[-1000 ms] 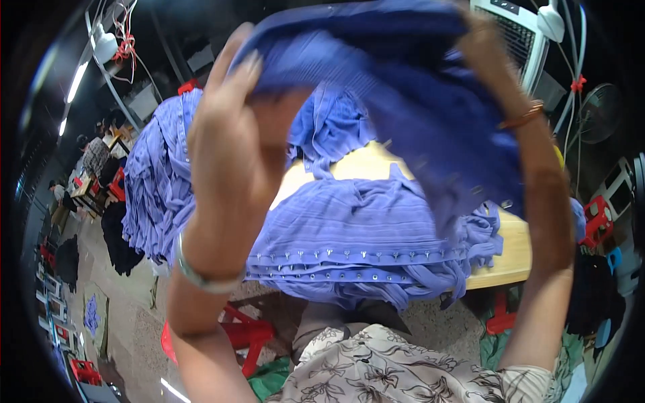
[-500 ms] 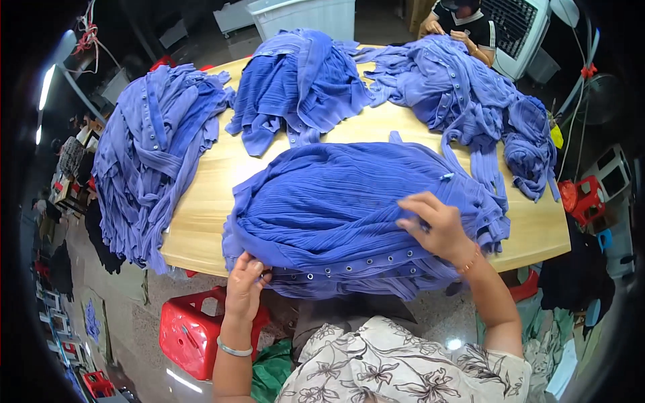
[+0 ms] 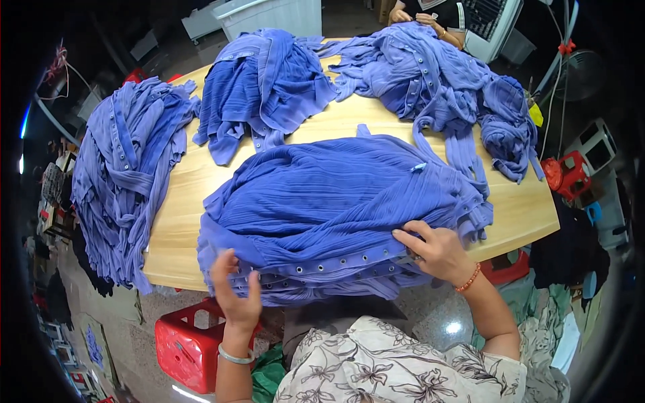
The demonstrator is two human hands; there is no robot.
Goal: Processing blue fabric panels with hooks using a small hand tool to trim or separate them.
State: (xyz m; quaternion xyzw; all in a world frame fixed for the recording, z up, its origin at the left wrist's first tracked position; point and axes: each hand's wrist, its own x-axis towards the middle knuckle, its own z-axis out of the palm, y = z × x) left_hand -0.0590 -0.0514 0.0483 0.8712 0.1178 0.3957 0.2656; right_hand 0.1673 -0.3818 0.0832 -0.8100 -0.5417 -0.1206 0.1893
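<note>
While you lean over the near edge of the wooden table [image 3: 517, 208], your left hand [image 3: 236, 295] hangs just off the front of the stack of blue pleated garments [image 3: 336, 201], palm toward the cloth, fingers spread and holding nothing. Your right hand [image 3: 433, 250] rests on the stack's near right corner, its fingers bent and pressing down on the snap-studded hem band [image 3: 322, 267], thumb tucked at the folded edge; it pins the cloth rather than pinching it. The stack lies squarely before you at the table's front, its pleats running across, its hem overhanging the edge above a red plastic stool [image 3: 185, 346] on the floor.

By the look of it, you are squaring up the top garment on the stack: the right side is held, the left side not yet touched. The next move, as I judge it, calls for the left hand to meet the hem band and draw it flush with the layers beneath, while the right keeps the corner from sliding.

Beyond, a draped pile [image 3: 124, 181] hangs over the table's left edge, a crumpled heap [image 3: 262, 84] sits at the middle, and a loose tangle [image 3: 443, 80] spreads at the far right, where another person's hands [image 3: 416, 17] work at the far edge.
</note>
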